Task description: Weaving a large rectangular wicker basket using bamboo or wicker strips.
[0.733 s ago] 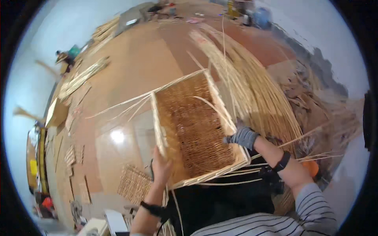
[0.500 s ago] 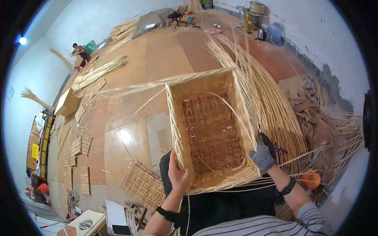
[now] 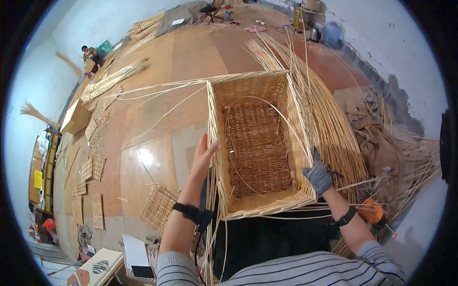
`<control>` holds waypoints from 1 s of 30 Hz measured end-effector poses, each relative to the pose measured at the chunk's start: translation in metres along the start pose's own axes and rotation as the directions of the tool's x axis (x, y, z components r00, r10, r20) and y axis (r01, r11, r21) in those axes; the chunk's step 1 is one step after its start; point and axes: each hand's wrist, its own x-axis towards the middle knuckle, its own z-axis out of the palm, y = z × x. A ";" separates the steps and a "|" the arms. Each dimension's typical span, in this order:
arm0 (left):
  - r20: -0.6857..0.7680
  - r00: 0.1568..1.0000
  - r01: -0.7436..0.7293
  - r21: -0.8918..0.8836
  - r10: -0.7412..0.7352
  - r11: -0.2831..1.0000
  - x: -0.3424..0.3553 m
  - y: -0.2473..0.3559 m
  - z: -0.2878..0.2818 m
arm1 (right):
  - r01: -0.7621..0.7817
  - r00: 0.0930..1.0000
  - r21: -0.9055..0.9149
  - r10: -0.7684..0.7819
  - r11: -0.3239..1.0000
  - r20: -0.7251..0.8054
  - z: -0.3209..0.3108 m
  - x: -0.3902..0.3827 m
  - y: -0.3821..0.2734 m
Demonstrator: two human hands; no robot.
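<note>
A rectangular wicker basket (image 3: 257, 214) rests tilted over my lap, its open top toward me and its brown woven bottom showing inside. Long loose canes (image 3: 162, 88) stick out past its far left corner, and more hang down at the near left. My bare left hand (image 3: 204, 155) is at the basket's left rim, thumb apart from the fingers, which point away from me. It holds no cane that I can see. On the right, my right hand (image 3: 318, 177) in a grey glove grips the basket's near right rim.
A big bundle of canes (image 3: 334, 128) lies to the right, by brown sacking (image 3: 381, 148) and an orange tool (image 3: 371, 210). Woven panels (image 3: 160, 207) lie on the floor at left. A low table (image 3: 102, 269) stands at lower left. Another person (image 3: 91, 58) sits far left.
My left hand has moved away from me along the left rim, from the near corner to about mid-side. The basket has shifted slightly up in view; my right hand stays at its rim.
</note>
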 end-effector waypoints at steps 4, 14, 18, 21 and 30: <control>-0.046 0.991 -0.126 -0.006 0.125 0.992 0.022 -0.001 0.032 | 0.042 0.993 -0.178 -0.061 0.983 -0.106 0.007 -0.024 0.000; 0.126 0.991 -0.071 0.151 0.052 0.986 -0.014 0.030 0.037 | 0.088 0.981 -0.265 -0.129 0.960 -0.143 0.019 -0.026 0.012; 0.125 0.975 -0.223 0.434 0.187 0.873 -0.096 0.007 0.026 | -0.108 0.994 -0.044 0.107 0.993 -0.027 0.005 -0.028 -0.013; -0.051 0.992 -0.064 0.569 0.113 0.820 -0.132 0.009 0.031 | -0.118 0.992 -0.008 0.119 0.993 0.051 0.011 -0.035 0.000; -0.141 0.987 0.008 0.502 0.073 0.865 -0.138 0.001 0.032 | -0.139 0.990 0.132 0.139 0.981 0.010 -0.008 -0.036 -0.024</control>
